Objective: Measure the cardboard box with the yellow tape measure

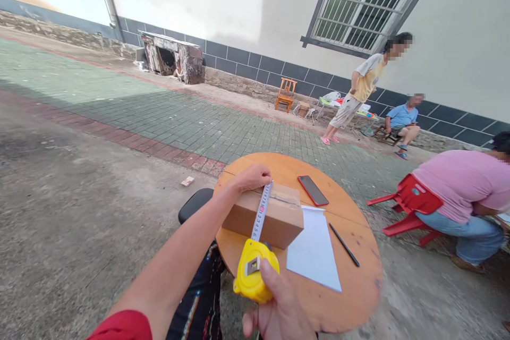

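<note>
Tape [261,215] is stretched across the top of a cardboard box [279,223], with its printed numbers turned upward. The two hands are held well apart. The tape's end is pinched at the box's far edge by the curled fingers of the left hand [253,176], while the yellow casing [249,281] is clamped in the right hand [286,305], with the thumb laid on its upper face. The casing is held in front of the box's near side, and the bare stretch between is bridged by the tape.

The box is set on a round wooden counter [358,303], toward its left side. Just beside the box, a white sheet of paper [314,260] is laid; whether any of it is covered by the box cannot be told. Beyond the sheet, a red-edged phone [313,190] is placed face up, and to the right a black pen [344,245] is laid at a slant.

Farther right, a red plastic chair [418,195] is occupied by a person in pink [458,186]. By the wall, a person in blue [402,115] is seated, and a wooden chair [285,95] is placed.
</note>
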The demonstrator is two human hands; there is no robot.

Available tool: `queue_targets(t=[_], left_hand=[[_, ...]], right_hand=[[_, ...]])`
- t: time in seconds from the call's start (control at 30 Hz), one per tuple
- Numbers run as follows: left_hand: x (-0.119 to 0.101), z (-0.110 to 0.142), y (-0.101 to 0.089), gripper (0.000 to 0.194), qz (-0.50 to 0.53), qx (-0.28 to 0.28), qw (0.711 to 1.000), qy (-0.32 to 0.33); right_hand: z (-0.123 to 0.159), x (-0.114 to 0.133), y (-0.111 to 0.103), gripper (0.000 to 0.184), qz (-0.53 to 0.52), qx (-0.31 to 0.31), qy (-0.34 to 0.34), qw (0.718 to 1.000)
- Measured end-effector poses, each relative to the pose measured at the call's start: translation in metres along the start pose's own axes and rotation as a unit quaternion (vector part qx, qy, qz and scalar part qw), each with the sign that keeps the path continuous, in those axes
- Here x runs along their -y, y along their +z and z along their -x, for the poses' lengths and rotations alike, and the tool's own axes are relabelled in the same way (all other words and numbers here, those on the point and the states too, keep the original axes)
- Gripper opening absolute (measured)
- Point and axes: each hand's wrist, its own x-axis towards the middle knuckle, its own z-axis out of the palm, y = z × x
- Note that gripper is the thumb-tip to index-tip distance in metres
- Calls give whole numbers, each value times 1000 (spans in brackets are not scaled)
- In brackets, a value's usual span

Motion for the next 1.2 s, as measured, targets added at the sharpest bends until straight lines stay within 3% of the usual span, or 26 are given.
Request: queue_targets(t=[0.13,0.5,1.0,1.2], left_hand=[[-1,1,-1,14,1,7,1000,-1],[-10,4,-4,13,-2,16,1000,-18],[-4,4,-2,15,42,2,999,-25],[-17,11,-4,21,62,-26,998,-13]], right_hand=[[5,-7,3,74,8,-13,9,1000],[11,6,8,96,20,49,-14,998],[6,2,1,93,29,63,-13,998],[-1,-4,-10,93,29,66,-25,997]])
